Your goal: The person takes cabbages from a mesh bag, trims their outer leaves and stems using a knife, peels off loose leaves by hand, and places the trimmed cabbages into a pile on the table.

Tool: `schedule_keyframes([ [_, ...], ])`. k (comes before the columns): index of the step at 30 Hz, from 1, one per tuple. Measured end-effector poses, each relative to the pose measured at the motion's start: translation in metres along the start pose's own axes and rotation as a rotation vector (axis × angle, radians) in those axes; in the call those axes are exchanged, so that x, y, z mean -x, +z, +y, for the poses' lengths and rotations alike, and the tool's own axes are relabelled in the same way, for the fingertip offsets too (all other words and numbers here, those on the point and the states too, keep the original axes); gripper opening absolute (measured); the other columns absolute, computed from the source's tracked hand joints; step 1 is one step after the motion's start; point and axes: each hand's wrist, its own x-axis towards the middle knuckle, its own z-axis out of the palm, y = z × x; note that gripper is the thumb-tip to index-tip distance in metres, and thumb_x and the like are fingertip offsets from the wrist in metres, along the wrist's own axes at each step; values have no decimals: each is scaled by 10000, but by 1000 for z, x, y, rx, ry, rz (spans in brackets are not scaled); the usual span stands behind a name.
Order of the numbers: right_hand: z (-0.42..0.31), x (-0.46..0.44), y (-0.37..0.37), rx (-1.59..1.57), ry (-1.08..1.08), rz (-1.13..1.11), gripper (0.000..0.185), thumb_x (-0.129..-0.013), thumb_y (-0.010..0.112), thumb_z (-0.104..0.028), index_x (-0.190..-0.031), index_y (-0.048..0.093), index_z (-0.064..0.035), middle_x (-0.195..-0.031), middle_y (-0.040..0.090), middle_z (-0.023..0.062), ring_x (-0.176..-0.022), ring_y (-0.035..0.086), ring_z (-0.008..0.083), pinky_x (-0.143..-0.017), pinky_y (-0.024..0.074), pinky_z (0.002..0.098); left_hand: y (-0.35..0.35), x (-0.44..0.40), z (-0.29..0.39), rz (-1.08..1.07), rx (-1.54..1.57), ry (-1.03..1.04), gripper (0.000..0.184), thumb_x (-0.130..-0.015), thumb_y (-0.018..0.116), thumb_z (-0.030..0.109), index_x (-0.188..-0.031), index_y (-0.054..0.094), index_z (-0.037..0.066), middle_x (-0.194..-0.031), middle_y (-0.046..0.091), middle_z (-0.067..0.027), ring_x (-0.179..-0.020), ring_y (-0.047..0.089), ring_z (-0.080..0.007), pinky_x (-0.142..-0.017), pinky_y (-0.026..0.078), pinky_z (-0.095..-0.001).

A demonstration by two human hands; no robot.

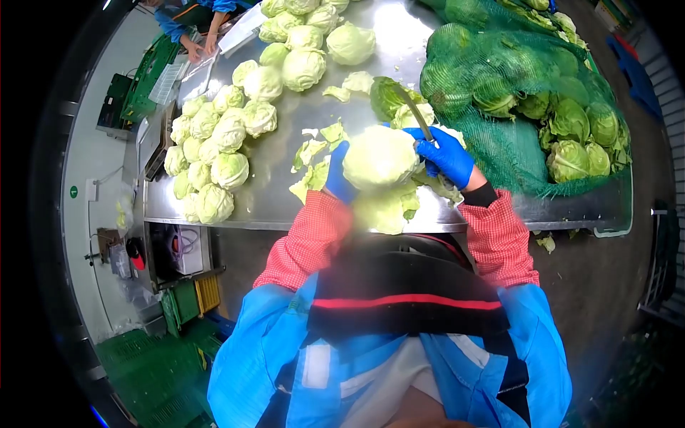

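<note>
A pale, trimmed cabbage (pixel 379 158) is held in front of me above the metal table. My left hand (pixel 341 175), in a blue glove, grips its left side, with the fingers partly hidden behind it. In my right hand (pixel 446 157), also gloved in blue, is a knife (pixel 415 114) whose curved blade points up and away to the left. That hand is closed round the handle and rests close to the cabbage's right side. Loose outer leaves (pixel 310 167) lie to the left, and a large pale leaf (pixel 385 212) lies beneath the cabbage at the table's edge.
Trimmed cabbages (pixel 228 132) cover the table's left side and far end. On the right, a green net (pixel 499 143) holds untrimmed cabbages (pixel 569 158). At the far left, another person's hands (pixel 200 48) work over clear plastic. Green crates (pixel 153 364) stand on the floor.
</note>
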Motion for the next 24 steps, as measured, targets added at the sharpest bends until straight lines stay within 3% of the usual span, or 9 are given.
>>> schedule_keyframes([
  [3,3,2,5,-116,-17,75,287,-834,670,-225,-1060,590,-66,-779,567,-1,-605,527,69,-524,420,211,-6,-2,0,-61,-78,55,562,-943,367,423,-1336,438,28,-1279,539,-150,-1156,537,-238,-987,426,-372],
  [7,5,8,-1,-233,15,18,227,-827,690,-193,-971,574,-62,-732,557,5,-562,511,72,-487,400,203,-3,-2,5,2,-843,162,596,-929,340,421,-1337,410,-7,-1332,489,-181,-1211,488,-318,-1051,366,-443],
  [10,3,10,-9,-323,11,-106,293,-842,678,-212,-1070,582,-54,-726,545,-1,-546,482,60,-478,388,196,6,5,3,-37,-493,108,547,-935,355,380,-1299,447,-18,-1282,530,-179,-1167,525,-306,-1020,400,-438],
  [12,3,4,-5,-284,-48,-5,307,-851,666,-221,-1097,594,-51,-722,537,-6,-542,470,54,-477,380,193,2,1,2,-94,166,-45,467,-942,394,308,-1258,490,-23,-1230,570,-174,-1115,569,-283,-972,449,-420],
  [13,-3,2,2,-140,-88,68,325,-860,656,-239,-1120,599,-51,-725,535,-18,-541,463,48,-476,372,191,1,-1,0,-58,-356,198,336,-933,456,162,-1195,542,-30,-1157,611,-156,-1030,617,-240,-883,511,-367],
  [16,10,-9,4,-83,-35,4,330,-856,659,-225,-1123,595,-43,-736,541,-19,-549,471,51,-473,374,192,6,1,-2,-18,-642,153,517,-979,272,359,-1300,458,-1,-1256,555,-153,-1136,547,-272,-994,426,-418],
  [20,6,-2,2,-197,-49,89,187,-852,660,-175,-955,588,-37,-755,582,27,-544,479,61,-463,388,207,-3,2,-2,-104,-311,177,499,-983,272,333,-1291,464,-11,-1255,552,-160,-1142,540,-276,-998,423,-414],
  [22,-15,15,4,-347,-74,-70,236,-872,630,-183,-1008,557,-4,-773,589,68,-500,470,70,-458,391,193,-9,0,-1,62,-212,141,497,-982,277,334,-1290,466,-8,-1254,552,-162,-1138,542,-279,-998,423,-415],
  [24,-14,15,-9,-313,-103,-113,346,-887,606,-236,-1147,535,-19,-812,585,46,-519,471,63,-471,391,186,-9,0,4,-9,-19,77,495,-983,277,331,-1292,464,-8,-1258,549,-161,-1137,543,-276,-1001,421,-413],
])
